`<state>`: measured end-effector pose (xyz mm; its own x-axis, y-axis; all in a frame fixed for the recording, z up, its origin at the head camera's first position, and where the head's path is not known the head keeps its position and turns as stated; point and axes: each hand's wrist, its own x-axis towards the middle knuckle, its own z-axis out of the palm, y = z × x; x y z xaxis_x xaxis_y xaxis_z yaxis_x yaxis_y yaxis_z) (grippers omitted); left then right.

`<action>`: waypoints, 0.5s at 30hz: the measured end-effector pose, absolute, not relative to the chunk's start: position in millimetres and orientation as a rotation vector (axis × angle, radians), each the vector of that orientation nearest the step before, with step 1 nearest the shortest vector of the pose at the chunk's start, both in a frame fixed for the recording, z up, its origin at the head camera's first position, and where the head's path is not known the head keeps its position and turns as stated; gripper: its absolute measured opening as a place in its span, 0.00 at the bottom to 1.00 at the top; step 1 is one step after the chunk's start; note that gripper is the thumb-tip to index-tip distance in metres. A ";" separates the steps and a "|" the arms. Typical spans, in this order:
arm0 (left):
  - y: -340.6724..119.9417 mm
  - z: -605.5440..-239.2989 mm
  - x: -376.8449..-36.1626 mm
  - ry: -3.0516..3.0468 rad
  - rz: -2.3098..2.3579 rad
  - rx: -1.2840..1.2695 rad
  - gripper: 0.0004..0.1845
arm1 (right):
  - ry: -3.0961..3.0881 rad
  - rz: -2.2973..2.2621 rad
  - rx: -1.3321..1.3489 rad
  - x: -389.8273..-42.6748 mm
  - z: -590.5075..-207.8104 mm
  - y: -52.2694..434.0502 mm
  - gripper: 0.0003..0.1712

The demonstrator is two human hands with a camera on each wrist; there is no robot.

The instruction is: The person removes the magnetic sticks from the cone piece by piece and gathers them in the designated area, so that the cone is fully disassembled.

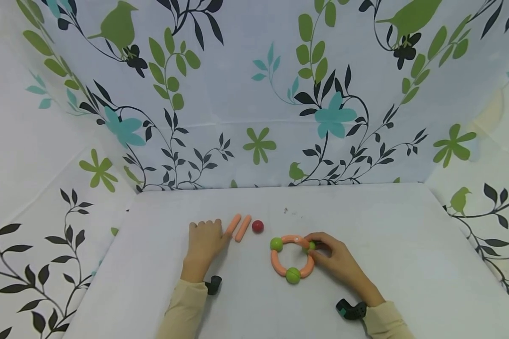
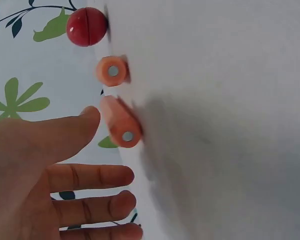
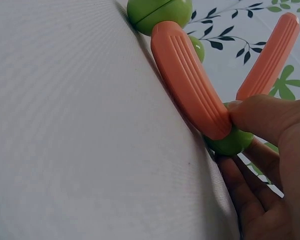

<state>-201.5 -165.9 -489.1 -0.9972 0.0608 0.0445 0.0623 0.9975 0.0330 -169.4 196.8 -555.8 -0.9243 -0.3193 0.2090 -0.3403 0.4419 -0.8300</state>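
Note:
On the white table lies a ring (image 1: 278, 264) of curved orange rods joined by green balls. My right hand (image 1: 332, 256) holds it at its right side, thumb and fingers pinching a green ball (image 3: 230, 142) where two orange rods (image 3: 190, 82) meet. Further left, my left hand (image 1: 204, 242) rests beside two straight orange rods, with the thumb right at the nearer rod (image 2: 122, 122) and the other fingers loosely extended. Each rod shows a small silvery disc on its end in the left wrist view. The second rod (image 1: 243, 229) lies parallel, followed by a red ball (image 1: 258, 226).
A white cloth printed with leaves, birds and flowers (image 1: 258, 145) hangs behind the table (image 1: 407, 245) and along both sides. Dark wrist-worn cameras (image 1: 351, 310) sit on both forearms. Small faint marks (image 1: 286, 210) show on the table behind the ring.

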 end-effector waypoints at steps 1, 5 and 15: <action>-166.1 -487.7 -200.4 -3.078 -0.029 -0.100 0.24 | -2.649 1.532 0.605 -168.9 -556.0 196.5 0.19; -164.9 -481.5 -196.0 -2.963 0.030 -0.160 0.22 | -2.645 1.541 0.603 -168.6 -557.1 195.8 0.19; -155.1 -471.1 -192.7 -2.805 -0.163 -0.347 0.13 | -2.648 1.536 0.607 -169.6 -555.3 195.7 0.19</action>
<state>-192.7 -155.1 -471.1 -0.9227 0.2196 0.3167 0.2548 0.9642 0.0738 -169.6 195.7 -555.3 -0.9241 -0.3196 0.2093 -0.3404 0.4401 -0.8309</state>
